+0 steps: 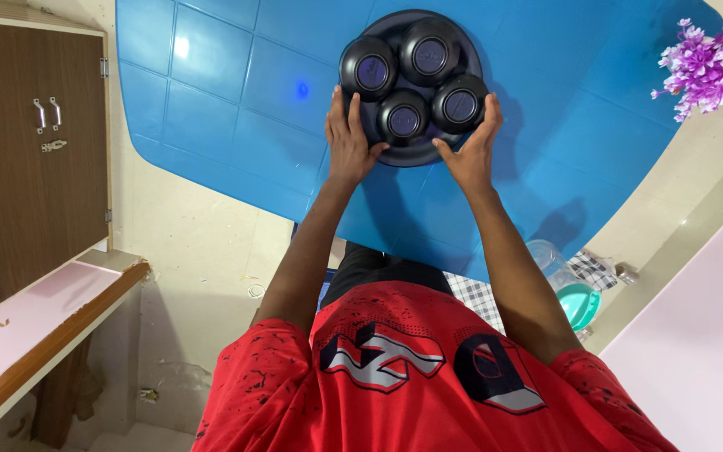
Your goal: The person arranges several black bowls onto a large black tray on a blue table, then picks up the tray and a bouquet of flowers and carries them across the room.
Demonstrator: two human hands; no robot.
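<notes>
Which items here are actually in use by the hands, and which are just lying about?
In hand:
- dark round tray, gripped at its near rim by the left hand and right hand
- four dark bowls standing upside down on it
- blue table under the tray

Lying about:
- purple flowers
- wooden cabinet
- teal lid

Bright, even indoor light fills the view. A white glare patch sits on the glossy blue plastic desk (236,92) at eleven o'clock. Soft arm shadows fall toward four o'clock. Straight edges bow near the frame's borders, and focus stays sharp throughout.
</notes>
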